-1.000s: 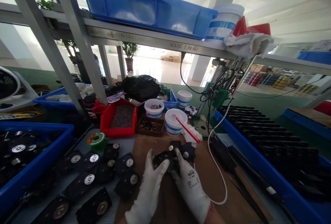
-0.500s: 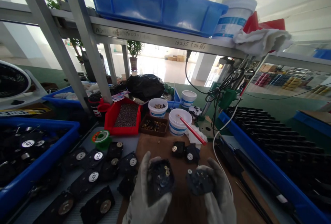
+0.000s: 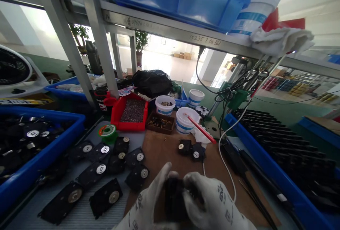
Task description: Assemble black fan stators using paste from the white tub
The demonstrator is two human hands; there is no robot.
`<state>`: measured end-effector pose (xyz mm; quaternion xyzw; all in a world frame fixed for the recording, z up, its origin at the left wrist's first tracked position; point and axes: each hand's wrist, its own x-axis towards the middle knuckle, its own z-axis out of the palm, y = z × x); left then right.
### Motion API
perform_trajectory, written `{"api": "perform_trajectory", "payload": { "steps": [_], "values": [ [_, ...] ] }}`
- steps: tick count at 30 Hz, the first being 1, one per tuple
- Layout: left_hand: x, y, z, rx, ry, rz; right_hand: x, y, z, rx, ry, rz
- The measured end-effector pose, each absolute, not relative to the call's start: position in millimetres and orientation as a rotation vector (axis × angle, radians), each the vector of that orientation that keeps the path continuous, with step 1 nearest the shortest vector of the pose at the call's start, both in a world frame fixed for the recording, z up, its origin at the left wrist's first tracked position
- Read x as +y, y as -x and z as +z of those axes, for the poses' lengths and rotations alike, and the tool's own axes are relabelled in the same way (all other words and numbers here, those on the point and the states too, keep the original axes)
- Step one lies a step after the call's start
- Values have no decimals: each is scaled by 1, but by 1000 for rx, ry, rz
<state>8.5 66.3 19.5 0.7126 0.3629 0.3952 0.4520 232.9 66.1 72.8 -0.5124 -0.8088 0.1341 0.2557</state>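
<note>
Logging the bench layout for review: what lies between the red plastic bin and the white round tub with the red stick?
The head view shows a brown rectangular tray of small parts, with another white round tub behind it.

open mat (image 3: 158, 152) ahead, white cable (image 3: 227, 168) right

"15235" on shelf rail (image 3: 170, 32), "EDGE" on right glove (image 3: 215, 197)

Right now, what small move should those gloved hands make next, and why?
Perhaps steady the black part with the left hand and gently adjust its edge with the right hand: both hands are around it, and the right fingers are curled at its side. How it fits together is too dark and blurred to tell.
</note>
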Motion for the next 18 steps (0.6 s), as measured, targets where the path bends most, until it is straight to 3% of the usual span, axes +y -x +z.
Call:
{"api": "perform_trajectory", "payload": {
  "steps": [6, 18],
  "values": [
    [58, -3, 43, 939, -1765, 987, 67, -229, 63, -2234, 1358, 344],
    [58, 5, 28, 1086, -1785, 870, 63, -228, 69, -2297, 1351, 454]
  ]
}}
